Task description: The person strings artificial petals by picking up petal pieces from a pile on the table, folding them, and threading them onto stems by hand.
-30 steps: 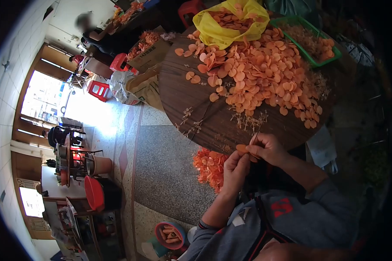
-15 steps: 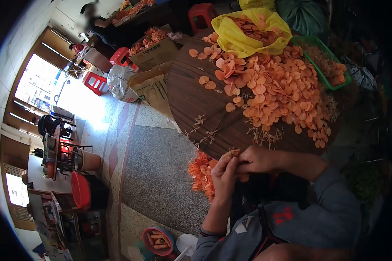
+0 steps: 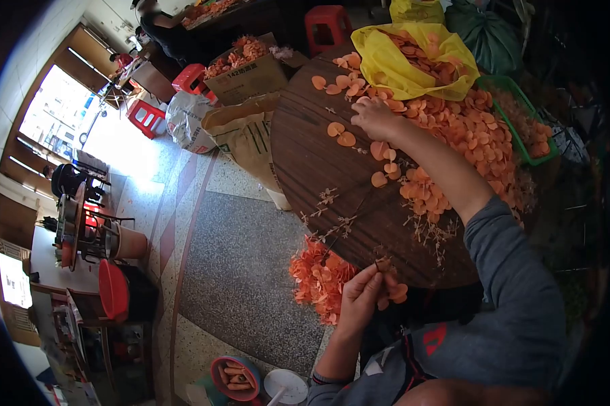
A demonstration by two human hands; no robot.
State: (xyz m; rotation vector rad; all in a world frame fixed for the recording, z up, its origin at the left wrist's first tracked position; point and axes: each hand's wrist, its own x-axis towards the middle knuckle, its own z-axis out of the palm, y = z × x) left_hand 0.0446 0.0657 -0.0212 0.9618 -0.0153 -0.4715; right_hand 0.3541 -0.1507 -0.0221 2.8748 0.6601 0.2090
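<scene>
My left hand (image 3: 361, 296) is pinched on a stem with orange petals (image 3: 394, 294) near the round table's front edge. My right hand (image 3: 378, 119) reaches across the round brown table (image 3: 305, 155) to the near side of the orange petal pile (image 3: 464, 132); its fingers are bent among the petals, and whether they hold one cannot be made out. Dry brown sprigs (image 3: 430, 233) lie on the wood. Below the table edge, beside my left hand, hangs or stands a bunch of orange flowers (image 3: 318, 277).
A yellow bag (image 3: 379, 68) of petals and a green basket (image 3: 508, 108) sit at the table's far side. Left of the table are a paper sack (image 3: 247, 139), a cardboard box (image 3: 247, 82) and red stools (image 3: 144, 118). A person (image 3: 166, 30) stands farther back.
My right hand has left my left hand and moved up across the table to the petals. My left hand keeps its pinch on the stem. The camera view has shifted.
</scene>
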